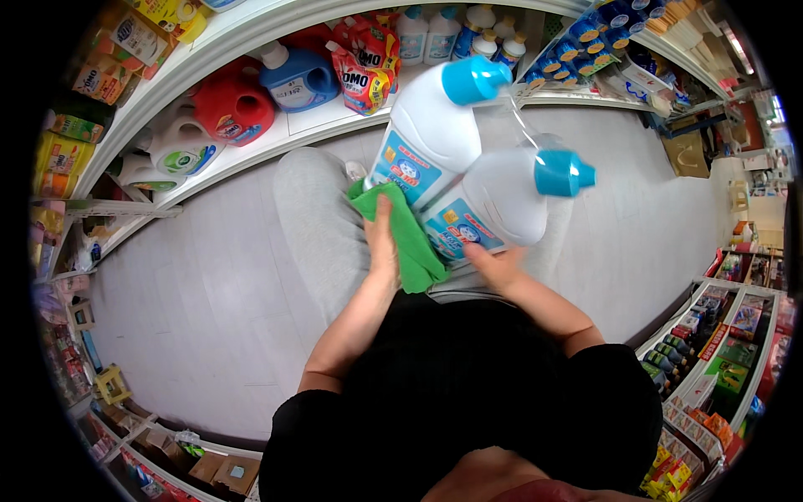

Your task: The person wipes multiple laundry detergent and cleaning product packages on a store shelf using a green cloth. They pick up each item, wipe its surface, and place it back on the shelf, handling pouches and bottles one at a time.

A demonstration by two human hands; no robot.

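Observation:
Two large white bottles with turquoise caps are held up over my lap, tilted with their caps away to the upper right. The left bottle (435, 125) and the right bottle (502, 201) carry blue labels, and a clear plastic strip (520, 117) runs between their necks. My left hand (382, 243) grips a green cloth (407, 243) against the bottles' lower end. With its thumb on the label, my right hand (497, 268) holds the right bottle near its base. Some of its fingers are hidden behind the bottle.
Ahead, a white shelf (288, 132) bears a blue jug (297, 79), a red jug (234, 109), red pouches (365, 79) and several smaller white bottles (427, 38). Stocked shelves (711, 343) stand at the right. My knees in grey trousers (318, 217) rise over the pale floor (201, 293).

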